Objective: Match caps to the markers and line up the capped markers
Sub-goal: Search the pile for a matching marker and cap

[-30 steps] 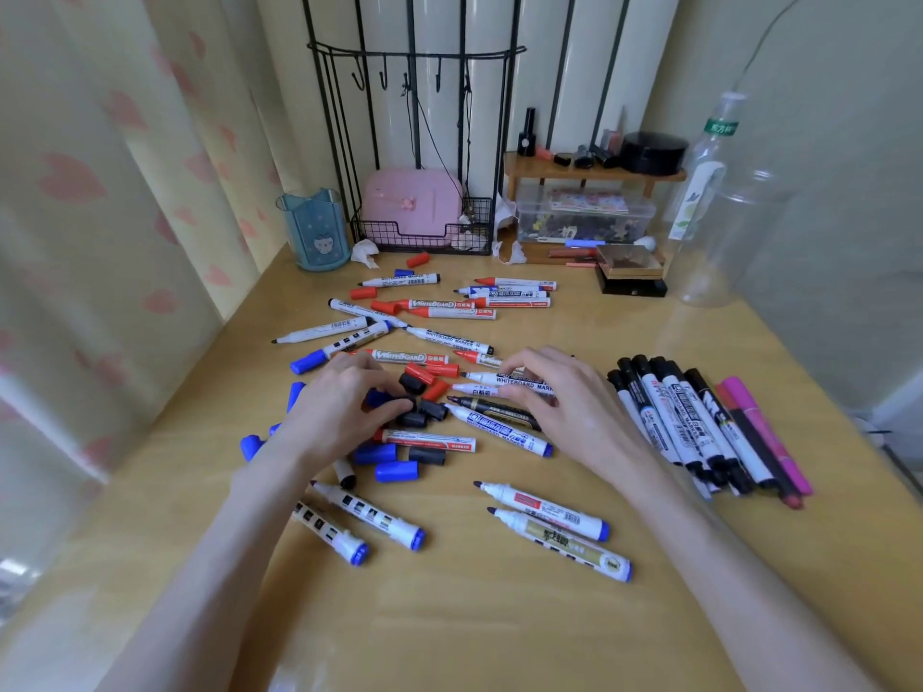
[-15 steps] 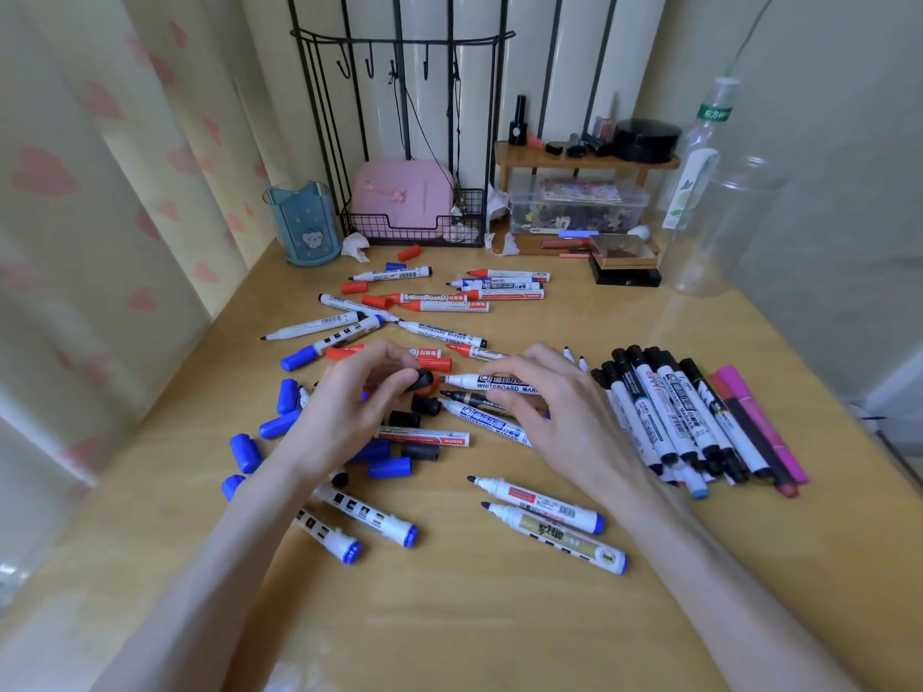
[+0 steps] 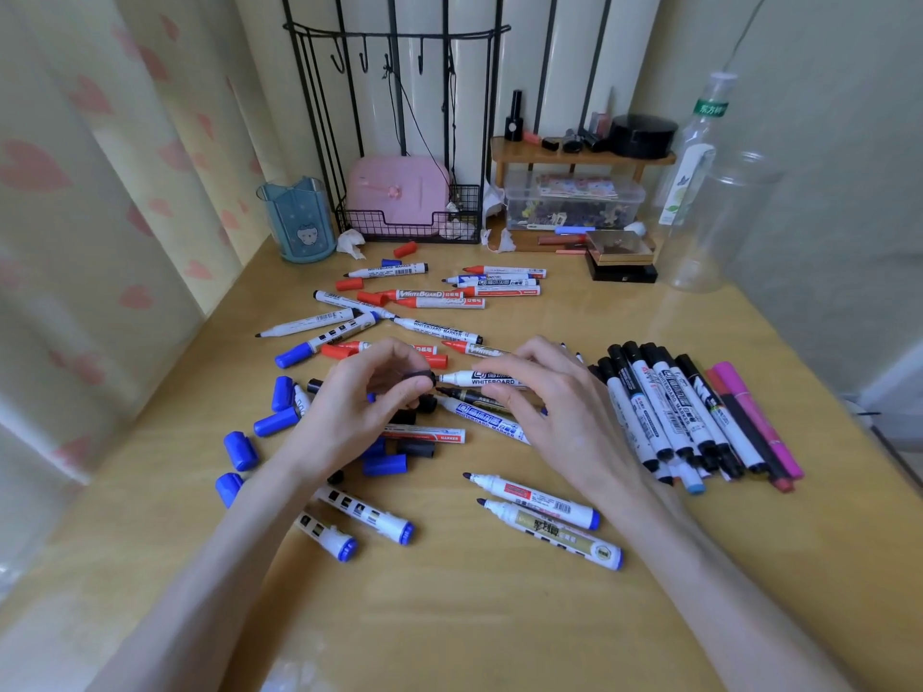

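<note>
- A white, black-tipped whiteboard marker (image 3: 469, 379) lies at frame centre, gripped between thumb and fingers of the right hand (image 3: 559, 407), which hide its rear half.
- The left hand (image 3: 369, 392) pinches a small black plastic cap (image 3: 418, 378) just beside the marker's tip.

"WHITEBOARD MARKER" stands on a black marker (image 3: 439, 330) above frame centre and a blue marker (image 3: 487, 421) below centre, "WHITEBOARD" on the middle marker (image 3: 479, 379), "WhiteBoard" on a red marker (image 3: 424, 294) higher up, "MARKER" on a red-banded marker (image 3: 429, 435) lower down.
</note>
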Demonstrator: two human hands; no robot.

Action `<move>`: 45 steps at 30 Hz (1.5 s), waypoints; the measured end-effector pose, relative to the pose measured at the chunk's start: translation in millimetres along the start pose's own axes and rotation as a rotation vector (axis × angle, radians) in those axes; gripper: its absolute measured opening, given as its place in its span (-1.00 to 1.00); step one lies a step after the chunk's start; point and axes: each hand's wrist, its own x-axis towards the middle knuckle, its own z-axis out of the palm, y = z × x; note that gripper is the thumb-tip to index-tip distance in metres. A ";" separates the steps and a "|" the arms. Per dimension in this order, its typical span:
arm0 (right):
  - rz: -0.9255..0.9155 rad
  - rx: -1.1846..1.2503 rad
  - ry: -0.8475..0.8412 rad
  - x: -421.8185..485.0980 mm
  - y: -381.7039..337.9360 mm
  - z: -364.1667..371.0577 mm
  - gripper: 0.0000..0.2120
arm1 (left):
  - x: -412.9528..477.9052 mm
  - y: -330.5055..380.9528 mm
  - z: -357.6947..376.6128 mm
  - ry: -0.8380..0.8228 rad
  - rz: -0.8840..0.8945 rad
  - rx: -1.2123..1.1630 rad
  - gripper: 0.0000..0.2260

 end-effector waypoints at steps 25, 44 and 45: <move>0.007 -0.007 0.110 -1.0 4.1 1.7 -0.78 | 1.4 -2.0 5.8 0.148 -0.010 -0.100 -0.85; 0.010 0.056 0.022 -3.1 3.5 4.8 -0.70 | -1.7 -0.3 11.6 0.030 -0.006 0.007 -0.80; 0.019 0.066 0.018 -3.4 4.2 5.7 -0.69 | -1.7 0.3 12.7 0.047 0.004 0.042 -0.79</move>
